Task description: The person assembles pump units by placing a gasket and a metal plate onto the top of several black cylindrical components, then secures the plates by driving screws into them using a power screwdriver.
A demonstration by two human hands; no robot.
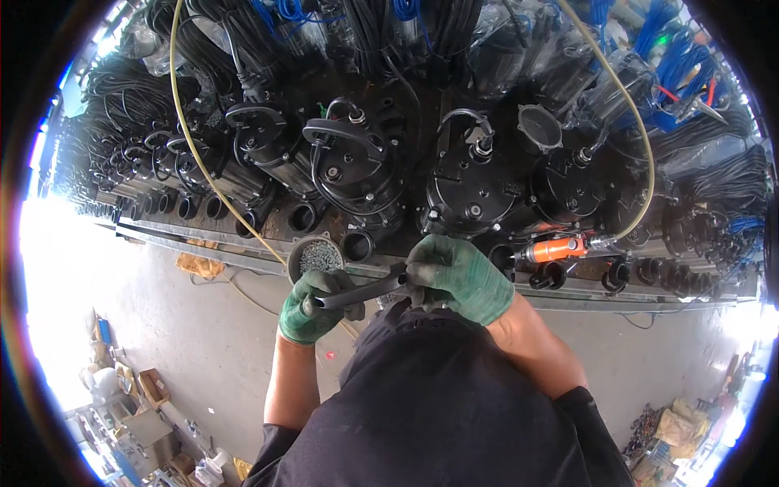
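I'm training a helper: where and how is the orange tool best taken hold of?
Grip the orange tool around mid-body, probably from above, with the right hand after releasing the black piece. The tool lies left to right, its hose leaving the right end, mid-body exposed.

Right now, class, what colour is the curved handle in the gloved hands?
The handle is black, seen best in the head view.

Black handle [363, 293] in both gloved hands [464, 277]
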